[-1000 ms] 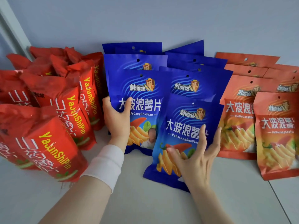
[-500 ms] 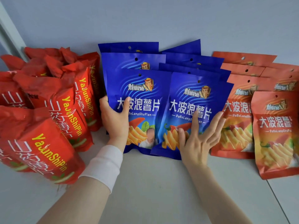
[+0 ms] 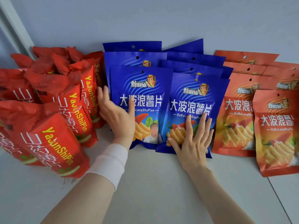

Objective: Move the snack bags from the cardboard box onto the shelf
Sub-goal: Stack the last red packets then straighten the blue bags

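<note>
While my right hand [image 3: 194, 143] presses flat on the front blue bag [image 3: 191, 101] to seat it, my left hand [image 3: 118, 117] steadies its neighbour [image 3: 139, 94], thumb across the front.

On the white shelf [image 3: 153, 183], three groups of snack bags lean against the pale wall [image 3: 145, 18]: red bags [image 3: 53, 120] at left, blue bags [image 3: 163, 62] in the middle, orange bags [image 3: 252, 97] at right. The left hand [image 3: 117, 117], with a white wristband [image 3: 110, 162] below it, grips the left edge of the front left blue bag [image 3: 142, 97], thumb on its face. The right hand [image 3: 194, 143] presses flat, fingers spread, on the front right blue bag [image 3: 194, 101].
</note>
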A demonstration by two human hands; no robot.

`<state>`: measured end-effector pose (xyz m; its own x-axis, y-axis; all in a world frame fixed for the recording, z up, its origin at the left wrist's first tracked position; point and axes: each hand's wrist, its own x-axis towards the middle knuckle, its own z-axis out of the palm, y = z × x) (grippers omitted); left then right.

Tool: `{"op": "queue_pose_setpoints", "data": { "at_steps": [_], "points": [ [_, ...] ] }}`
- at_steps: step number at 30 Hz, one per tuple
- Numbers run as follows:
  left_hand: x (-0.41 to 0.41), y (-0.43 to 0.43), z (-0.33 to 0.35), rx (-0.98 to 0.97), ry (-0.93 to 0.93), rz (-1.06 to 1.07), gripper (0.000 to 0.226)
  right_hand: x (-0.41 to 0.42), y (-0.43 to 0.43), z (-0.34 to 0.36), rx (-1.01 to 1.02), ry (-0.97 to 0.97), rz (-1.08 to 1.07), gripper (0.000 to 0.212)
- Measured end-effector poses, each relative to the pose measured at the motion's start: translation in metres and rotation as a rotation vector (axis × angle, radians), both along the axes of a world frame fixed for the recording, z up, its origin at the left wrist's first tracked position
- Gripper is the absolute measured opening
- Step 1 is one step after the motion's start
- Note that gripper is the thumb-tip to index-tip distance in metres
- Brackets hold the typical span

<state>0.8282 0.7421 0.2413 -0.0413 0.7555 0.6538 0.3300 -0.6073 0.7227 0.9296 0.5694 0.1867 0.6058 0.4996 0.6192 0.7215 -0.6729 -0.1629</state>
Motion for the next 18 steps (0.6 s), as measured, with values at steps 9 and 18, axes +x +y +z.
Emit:
{"op": "queue_pose_setpoints", "data": {
  "at_steps": [9,18],
  "points": [
    [-0.001,-0.025,-0.028,0.265,0.645,-0.121,0.055,-0.008,0.006,0.0,0.057,0.069,0.013,0.076],
    [-0.009,-0.028,-0.01,0.305,0.928,-0.134,0.058,-0.018,0.004,0.02,-0.002,0.099,-0.012,0.071]
  ]
}}
